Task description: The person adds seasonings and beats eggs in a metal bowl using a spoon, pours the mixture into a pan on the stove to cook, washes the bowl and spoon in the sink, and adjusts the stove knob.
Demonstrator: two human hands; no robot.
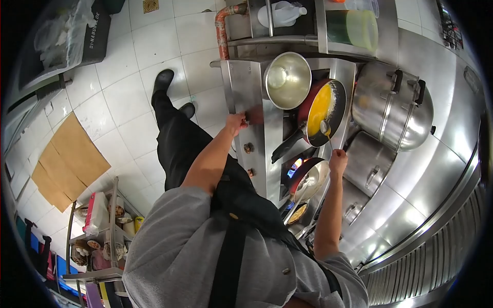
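Observation:
My left hand [236, 123] is at the stove's steel front panel [259, 169], its fingers curled where a burner knob would sit; the knob itself is hidden. Two more knobs [248, 148] show beside it. Fingers closed, my right hand [337, 162] grips the thin handle of a metal spoon [324, 127]. The spoon's bowl rests in yellow liquid egg [321, 110], which fills part of a red-sided frying pan [337, 115]. That pan's black handle [287, 146] points toward the front of the stove.
A steel bowl [288, 81] stands beside the egg pan. A second pan [311, 180] sits near a lit burner flame [295, 167]. Large lidded steel pots [382, 105] line the back. Cardboard [71, 161] lies on the tiled floor, near a loaded shelf rack [114, 220].

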